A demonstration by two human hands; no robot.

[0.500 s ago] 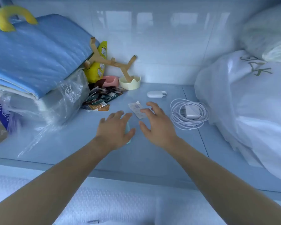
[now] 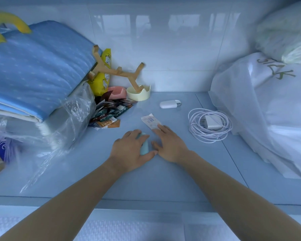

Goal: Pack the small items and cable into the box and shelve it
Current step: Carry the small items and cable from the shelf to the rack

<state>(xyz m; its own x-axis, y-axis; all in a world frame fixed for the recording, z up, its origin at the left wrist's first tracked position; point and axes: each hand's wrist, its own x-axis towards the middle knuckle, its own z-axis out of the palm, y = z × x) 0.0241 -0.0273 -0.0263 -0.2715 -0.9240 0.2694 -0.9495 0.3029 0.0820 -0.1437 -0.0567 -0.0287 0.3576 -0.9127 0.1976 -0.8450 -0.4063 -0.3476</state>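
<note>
A small pale-green item [image 2: 144, 147] lies on the blue shelf; my left hand [image 2: 129, 150] is curled around it, fingers over its left side and thumb under its near end. My right hand [image 2: 169, 145] lies flat beside it, fingertips resting on the near end of a small white packet [image 2: 149, 121]. A coiled white cable with a charger plug [image 2: 209, 126] sits to the right, untouched. A white oval case [image 2: 169, 104] lies farther back. No box is in view.
Folded blue bedding [image 2: 35, 70] on a plastic-wrapped stack fills the left. Loose sachets [image 2: 109, 113], a pink dish [image 2: 117, 92], a cream cup [image 2: 138, 94] holding a wooden branch stand, and a yellow pouch sit at the back. White bagged pillows [image 2: 268, 110] crowd the right.
My left hand has closed around the pale-green item. My right hand has drawn back slightly toward it, fingertips now on the packet's near end.
</note>
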